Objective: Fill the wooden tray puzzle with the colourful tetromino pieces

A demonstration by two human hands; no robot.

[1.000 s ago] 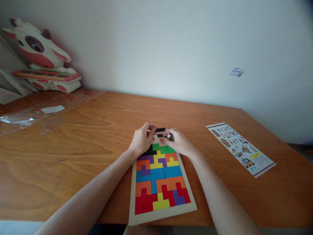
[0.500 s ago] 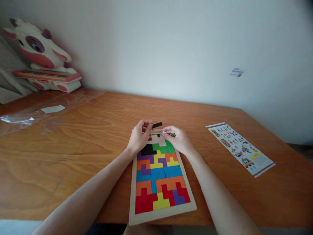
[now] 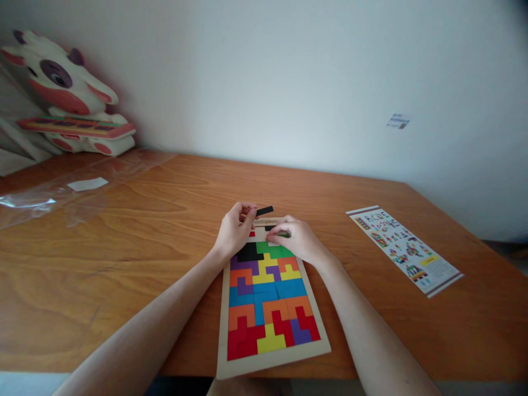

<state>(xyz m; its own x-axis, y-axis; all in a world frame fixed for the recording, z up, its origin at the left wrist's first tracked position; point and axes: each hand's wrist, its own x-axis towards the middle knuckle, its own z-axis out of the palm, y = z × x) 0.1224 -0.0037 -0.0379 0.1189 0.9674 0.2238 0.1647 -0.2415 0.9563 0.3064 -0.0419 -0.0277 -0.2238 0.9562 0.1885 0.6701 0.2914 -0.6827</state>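
A wooden puzzle board [image 3: 274, 362] filled with coloured block pieces lies near the table's front edge. At its upper left corner, my left hand [image 3: 238, 226] pinches a long black piece [image 3: 264, 210], which sticks out to the right above the board's far edge. Over the upper right part of the board is my right hand [image 3: 295, 236], its thumb and fingers closed on a green piece [image 3: 284, 234] mostly covered by them. Bare wood, a bit of red and a bit of black show in the top rows between my hands.
A printed leaflet [image 3: 406, 250] lies on the wooden table [image 3: 165, 220] at the right. Clear plastic wrapping [image 3: 119, 165] with a white slip [image 3: 88, 184] is at the far left, before a cow-shaped toy keyboard [image 3: 78, 129]. A pale wall [image 3: 264, 82] stands behind.
My right hand has moved slightly left and down over the board's top rows with the green piece. My left hand still holds the black piece in nearly the same place.
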